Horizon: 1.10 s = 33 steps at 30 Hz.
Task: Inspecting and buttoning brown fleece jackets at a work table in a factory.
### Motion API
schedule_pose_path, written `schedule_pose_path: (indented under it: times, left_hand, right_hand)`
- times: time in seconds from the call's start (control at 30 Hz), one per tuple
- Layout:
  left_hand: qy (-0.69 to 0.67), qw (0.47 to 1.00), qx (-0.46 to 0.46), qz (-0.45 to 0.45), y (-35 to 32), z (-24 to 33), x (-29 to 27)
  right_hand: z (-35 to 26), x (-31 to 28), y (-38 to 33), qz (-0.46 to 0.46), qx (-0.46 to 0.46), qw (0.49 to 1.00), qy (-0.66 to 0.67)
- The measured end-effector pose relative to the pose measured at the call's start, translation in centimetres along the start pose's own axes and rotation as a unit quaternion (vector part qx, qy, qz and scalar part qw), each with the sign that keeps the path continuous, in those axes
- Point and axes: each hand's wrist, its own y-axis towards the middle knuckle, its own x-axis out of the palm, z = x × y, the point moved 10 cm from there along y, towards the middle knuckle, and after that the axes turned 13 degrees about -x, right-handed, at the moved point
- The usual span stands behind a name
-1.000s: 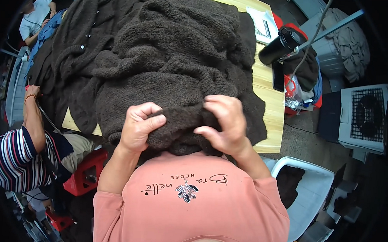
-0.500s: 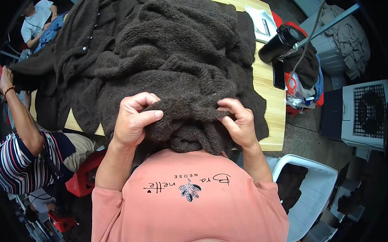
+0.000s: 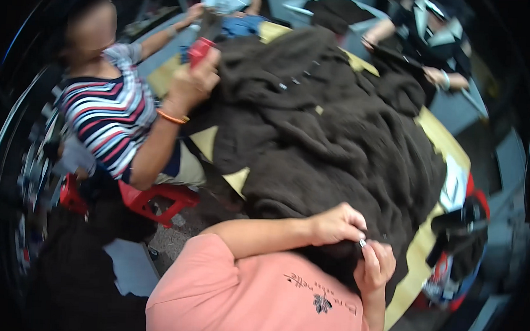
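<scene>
Dark brown knitwear (image 3: 337,139) lies heaped over the table, its near edge against my front. My left hand (image 3: 336,225) reaches across to the right with its fingers pinched together. Just beside it, my right hand (image 3: 376,266) has its fingers curled in and nearly touches the left fingertips. Between the two sets of fingertips shows a small silvery-white thing (image 3: 363,243), blurred and too small to name. Brown knit lies right under both hands. Whether the fingers also grip the knit is hidden.
At left, a person in a striped shirt (image 3: 110,123) holds up a red object (image 3: 200,51) beside a red stool (image 3: 157,205). Another person's hand (image 3: 378,34) handles dark cloth at the far right. A black bottle (image 3: 460,222) and white paper (image 3: 453,184) sit at the table's right edge (image 3: 414,278).
My view has swung left, bringing the striped-shirt person fully in. My hands, formerly apart with knit stretched between them, have come together at the fingertips, where the small silvery thing now shows.
</scene>
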Motion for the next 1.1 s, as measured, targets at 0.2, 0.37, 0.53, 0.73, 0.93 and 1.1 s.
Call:
schedule_pose_path:
  times: [0.2,0.37,0.53,0.73,0.93,1.1]
  left_hand:
    - [-0.067,0.997,0.018,0.046,-1.4,-0.1,-1.7]
    - [0.005,0.988,0.111,0.103,-1.3,1.0,-3.3]
    - [0.047,0.985,0.094,0.135,-1.1,0.2,-3.8]
    - [0.034,0.978,0.124,0.164,-1.8,-0.1,-4.4]
    - [0.092,0.985,0.088,0.118,-2.1,0.4,-3.3]
    - [0.138,0.974,0.108,0.142,-2.2,0.5,-3.6]
  right_hand:
    - [0.0,2.1,1.2,-0.016,-0.019,0.999,0.031]
    - [2.2,3.6,0.7,-0.024,0.035,0.999,0.012]
    - [2.7,3.9,-0.1,0.014,0.052,0.998,-0.013]
    - [5.3,5.8,-1.3,-0.031,0.161,0.964,0.212]
    - [8.2,8.0,-5.1,-0.027,0.381,0.839,0.388]
    - [7.9,8.5,-4.7,-0.102,0.337,0.874,0.336]
